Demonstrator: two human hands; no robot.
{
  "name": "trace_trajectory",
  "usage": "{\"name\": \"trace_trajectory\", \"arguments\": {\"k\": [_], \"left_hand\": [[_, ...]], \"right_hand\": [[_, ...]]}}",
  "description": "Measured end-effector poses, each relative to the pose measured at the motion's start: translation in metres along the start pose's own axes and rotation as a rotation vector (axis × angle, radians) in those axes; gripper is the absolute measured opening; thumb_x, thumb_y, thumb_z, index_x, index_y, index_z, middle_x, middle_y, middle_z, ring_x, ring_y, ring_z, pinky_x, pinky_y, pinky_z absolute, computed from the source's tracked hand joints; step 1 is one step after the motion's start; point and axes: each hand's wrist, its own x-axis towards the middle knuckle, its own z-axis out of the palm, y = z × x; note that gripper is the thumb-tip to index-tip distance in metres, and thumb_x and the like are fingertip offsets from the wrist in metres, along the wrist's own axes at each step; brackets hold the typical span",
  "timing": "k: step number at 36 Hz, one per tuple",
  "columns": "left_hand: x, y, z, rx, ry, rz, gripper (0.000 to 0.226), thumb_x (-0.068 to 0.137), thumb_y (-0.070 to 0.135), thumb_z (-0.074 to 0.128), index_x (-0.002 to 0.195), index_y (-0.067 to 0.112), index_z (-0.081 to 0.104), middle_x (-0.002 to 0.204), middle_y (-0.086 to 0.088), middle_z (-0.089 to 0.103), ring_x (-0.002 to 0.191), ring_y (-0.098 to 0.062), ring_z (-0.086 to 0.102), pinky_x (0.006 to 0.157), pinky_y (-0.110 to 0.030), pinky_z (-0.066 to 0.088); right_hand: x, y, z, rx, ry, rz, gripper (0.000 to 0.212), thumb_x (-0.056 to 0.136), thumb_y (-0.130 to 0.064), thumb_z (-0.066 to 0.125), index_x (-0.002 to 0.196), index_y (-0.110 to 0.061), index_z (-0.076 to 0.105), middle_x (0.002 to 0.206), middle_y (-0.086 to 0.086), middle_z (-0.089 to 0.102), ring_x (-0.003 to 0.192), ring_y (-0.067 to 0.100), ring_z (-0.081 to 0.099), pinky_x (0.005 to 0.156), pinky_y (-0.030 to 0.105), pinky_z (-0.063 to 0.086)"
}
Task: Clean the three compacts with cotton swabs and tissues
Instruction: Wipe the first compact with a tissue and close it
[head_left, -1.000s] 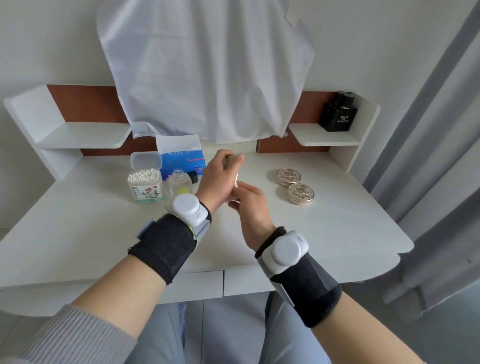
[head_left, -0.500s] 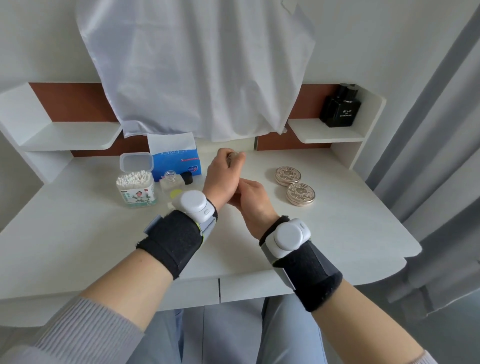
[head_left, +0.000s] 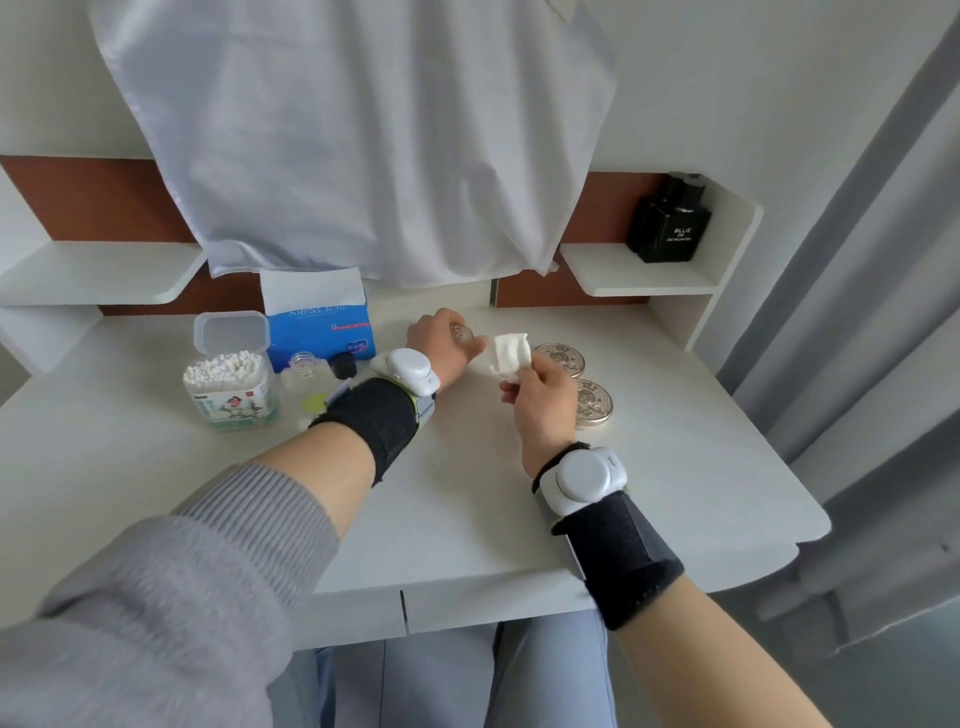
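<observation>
Likely step: tissue wipe; left hand (head_left: 441, 345) fingers curl round compact (head_left: 461, 331), right hand (head_left: 540, 410) pinches folded tissue (head_left: 511, 353). Next: press folded tissue onto compact. Two other compacts (head_left: 561, 357) lie on desk (head_left: 675, 467).

White tissue (head_left: 511, 353) in the right hand (head_left: 540, 410); pale-gold compacts (head_left: 561, 358) with embossed relief just right of it. Metallic third compact (head_left: 461, 331) in the left hand (head_left: 441, 343). To its left: blue-and-white tissue pack (head_left: 319, 317); white cotton swabs (head_left: 223, 366) in a clear, green-labelled box (head_left: 234, 410). Black wrist straps (head_left: 374, 421).
</observation>
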Motion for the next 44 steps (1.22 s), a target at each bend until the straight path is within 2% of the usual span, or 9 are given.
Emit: {"name": "trace_trajectory", "arguments": {"k": [4, 7, 10, 15, 19, 23, 27, 38, 44], "left_hand": [[0.014, -0.004, 0.003, 0.087, -0.01, 0.022, 0.043, 0.08, 0.032, 0.069, 0.116, 0.011, 0.06, 0.114, -0.014, 0.063, 0.108, -0.032, 0.055, 0.089, -0.037, 0.044], [0.026, -0.009, 0.0, 0.164, -0.036, 0.026, 0.058, 0.076, 0.051, 0.071, 0.12, 0.016, 0.056, 0.118, -0.012, 0.062, 0.113, -0.031, 0.054, 0.093, -0.037, 0.044], [0.032, -0.012, -0.006, 0.114, -0.002, 0.022, 0.061, 0.075, 0.054, 0.071, 0.122, 0.018, 0.055, 0.116, -0.007, 0.063, 0.116, -0.028, 0.052, 0.096, -0.036, 0.042], [0.025, -0.005, -0.022, -0.139, 0.152, 0.116, 0.026, 0.086, 0.027, 0.067, 0.108, 0.013, 0.062, 0.111, -0.007, 0.064, 0.109, -0.022, 0.057, 0.093, -0.028, 0.041], [0.003, 0.01, -0.044, -0.292, 0.103, 0.175, 0.006, 0.089, 0.017, 0.062, 0.093, 0.015, 0.066, 0.095, -0.001, 0.068, 0.09, -0.014, 0.062, 0.089, -0.025, 0.047], [-0.04, 0.014, -0.072, -0.33, -0.05, 0.229, 0.019, 0.092, 0.016, 0.06, 0.109, 0.009, 0.064, 0.105, -0.005, 0.067, 0.094, -0.013, 0.062, 0.088, -0.024, 0.049], [-0.076, 0.0, -0.098, -0.262, -0.124, 0.231, 0.031, 0.092, 0.016, 0.06, 0.123, 0.008, 0.059, 0.111, -0.003, 0.062, 0.104, -0.013, 0.059, 0.094, -0.024, 0.046], [-0.192, -0.102, -0.21, -0.367, 0.092, 0.106, 0.019, 0.082, -0.002, 0.067, 0.096, 0.01, 0.062, 0.093, -0.008, 0.067, 0.082, -0.012, 0.063, 0.074, -0.018, 0.05], [-0.28, -0.181, -0.259, -0.443, 0.447, -0.038, 0.027, 0.078, -0.005, 0.061, 0.078, 0.022, 0.06, 0.074, 0.001, 0.065, 0.068, -0.012, 0.058, 0.065, -0.023, 0.048]], "right_hand": [[0.004, 0.004, 0.0, -0.065, 0.019, -0.047, 0.037, 0.089, 0.001, 0.037, 0.108, -0.017, 0.062, 0.077, 0.007, 0.064, 0.051, 0.007, 0.055, 0.058, 0.026, 0.05], [0.006, 0.005, -0.002, -0.046, 0.039, -0.016, 0.031, 0.09, -0.002, 0.042, 0.114, -0.011, 0.058, 0.091, 0.012, 0.067, 0.049, 0.005, 0.057, 0.056, 0.022, 0.051], [0.007, 0.006, -0.002, -0.026, 0.072, 0.014, 0.022, 0.09, -0.004, 0.047, 0.108, -0.011, 0.057, 0.093, 0.014, 0.068, 0.048, 0.007, 0.057, 0.056, 0.023, 0.052], [0.005, 0.005, -0.001, -0.053, 0.07, 0.014, 0.014, 0.088, -0.005, 0.049, 0.097, -0.012, 0.056, 0.092, 0.012, 0.069, 0.051, 0.013, 0.061, 0.063, 0.032, 0.055], [-0.001, -0.001, 0.001, -0.075, 0.064, -0.043, 0.008, 0.086, -0.008, 0.054, 0.092, -0.012, 0.059, 0.089, 0.013, 0.069, 0.054, 0.016, 0.064, 0.066, 0.037, 0.056], [-0.027, -0.011, 0.015, -0.091, 0.011, -0.176, 0.004, 0.087, -0.008, 0.056, 0.09, -0.01, 0.058, 0.088, 0.014, 0.068, 0.057, 0.016, 0.063, 0.055, 0.025, 0.051], [-0.055, -0.016, 0.033, -0.077, -0.118, -0.225, 0.004, 0.087, -0.006, 0.057, 0.09, -0.009, 0.057, 0.085, 0.013, 0.068, 0.06, 0.018, 0.062, 0.055, 0.024, 0.05], [-0.169, -0.014, 0.132, -0.19, -0.426, -0.328, 0.012, 0.082, -0.011, 0.061, 0.076, -0.02, 0.054, 0.074, 0.004, 0.065, 0.055, 0.016, 0.06, 0.057, 0.033, 0.053], [-0.27, 0.005, 0.203, -0.255, -0.672, -0.429, 0.007, 0.087, -0.013, 0.058, 0.093, -0.011, 0.059, 0.083, 0.002, 0.067, 0.064, 0.023, 0.065, 0.06, 0.028, 0.051]]}}
